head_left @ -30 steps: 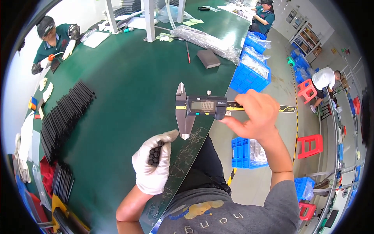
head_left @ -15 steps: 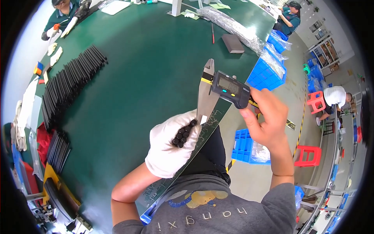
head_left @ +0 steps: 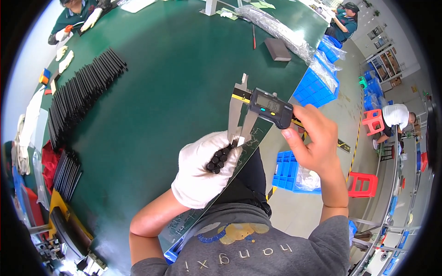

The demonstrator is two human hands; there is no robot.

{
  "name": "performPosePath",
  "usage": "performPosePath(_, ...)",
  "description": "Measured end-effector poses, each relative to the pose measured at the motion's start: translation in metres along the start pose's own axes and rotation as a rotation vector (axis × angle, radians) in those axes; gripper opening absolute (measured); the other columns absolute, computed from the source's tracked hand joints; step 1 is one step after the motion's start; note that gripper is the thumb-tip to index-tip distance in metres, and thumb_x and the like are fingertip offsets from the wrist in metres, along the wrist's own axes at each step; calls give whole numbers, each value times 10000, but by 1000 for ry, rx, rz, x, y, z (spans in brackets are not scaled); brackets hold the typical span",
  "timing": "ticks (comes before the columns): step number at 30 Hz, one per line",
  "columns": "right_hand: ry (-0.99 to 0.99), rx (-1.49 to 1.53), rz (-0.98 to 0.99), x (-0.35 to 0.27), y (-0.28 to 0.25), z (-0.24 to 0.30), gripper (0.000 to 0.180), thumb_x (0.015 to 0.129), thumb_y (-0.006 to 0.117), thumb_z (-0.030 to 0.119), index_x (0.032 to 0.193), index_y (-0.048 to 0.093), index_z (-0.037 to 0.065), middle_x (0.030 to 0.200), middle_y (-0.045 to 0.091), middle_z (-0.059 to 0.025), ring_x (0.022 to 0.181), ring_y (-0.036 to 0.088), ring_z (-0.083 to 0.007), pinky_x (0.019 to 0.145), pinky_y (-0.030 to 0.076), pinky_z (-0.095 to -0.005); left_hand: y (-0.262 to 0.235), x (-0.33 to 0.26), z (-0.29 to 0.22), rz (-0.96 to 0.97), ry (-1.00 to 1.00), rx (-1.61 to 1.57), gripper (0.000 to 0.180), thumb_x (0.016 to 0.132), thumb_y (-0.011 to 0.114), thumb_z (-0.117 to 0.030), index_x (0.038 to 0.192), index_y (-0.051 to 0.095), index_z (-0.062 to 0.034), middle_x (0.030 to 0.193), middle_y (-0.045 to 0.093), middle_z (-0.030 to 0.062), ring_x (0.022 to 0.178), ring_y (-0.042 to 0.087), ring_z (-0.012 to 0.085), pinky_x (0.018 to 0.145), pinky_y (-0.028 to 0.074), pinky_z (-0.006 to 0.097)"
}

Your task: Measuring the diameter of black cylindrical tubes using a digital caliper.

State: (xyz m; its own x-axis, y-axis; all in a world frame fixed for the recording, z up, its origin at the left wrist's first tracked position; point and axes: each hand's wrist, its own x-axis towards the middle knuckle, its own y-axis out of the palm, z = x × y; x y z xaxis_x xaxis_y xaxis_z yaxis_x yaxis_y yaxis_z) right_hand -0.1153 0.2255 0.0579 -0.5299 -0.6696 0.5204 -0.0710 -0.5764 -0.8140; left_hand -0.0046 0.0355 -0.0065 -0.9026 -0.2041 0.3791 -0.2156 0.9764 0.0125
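My left hand [head_left: 195, 165], in a white glove, is closed around a bundle of black rods [head_left: 217, 162], with their round ends facing up. My bare right hand [head_left: 318, 140] grips a digital caliper [head_left: 272, 109] by its right end, thumb below the dark display housing. The caliper's metal jaws stand apart and point down to the bundle. Their tips straddle the end of one rod at the upper right of the bundle, close to my gloved fingers. The rods' lower lengths are hidden by the glove.
On the green table [head_left: 152, 101], a long row of black rods [head_left: 85, 89] lies at left, with a smaller stack [head_left: 67, 175] nearer. A dark box [head_left: 277, 49] and plastic-wrapped bundle [head_left: 276, 30] lie far right. Blue crates [head_left: 316, 85] stand beyond the edge. A co-worker [head_left: 73, 20] works far left.
The caliper's jaws have slid apart from nearly closed and now sit around one rod's end. The caliper's fixed jaw has shifted left. The gloved hand has barely moved.
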Motion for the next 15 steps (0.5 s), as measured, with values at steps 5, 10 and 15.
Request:
performPosePath(5, -3, -26, -17, 3, -1, -1, 270, 690, 737, 212, 853, 609, 39, 610, 531, -53, 490, 534, -215, 430, 374, -296, 0, 3, -4, 27, -20, -18, 153, 861, 555, 42, 1010, 575, 11, 994, 659, 135, 931, 635, 187, 838, 501, 310)
performPosePath(10, 15, -41, -26, 3, -4, -2, 264, 671, 753, 235, 805, 618, 52, 611, 551, -50, 491, 541, -213, 431, 378, -295, -1, 6, -5, 56, -7, -10, 143, 866, 551, 30, 1004, 585, 16, 979, 662, 123, 921, 634, 182, 832, 499, 305)
performPosePath(15, -22, -29, -78, 5, -4, 0, 272, 659, 761, 252, 784, 621, 56, 633, 572, -50, 494, 546, -211, 429, 385, -291, -4, 5, 0, 39, 64, 112, 223, 810, 603, 23, 1018, 614, -56, 850, 653, 81, 662, 605, 139, 622, 482, 243)
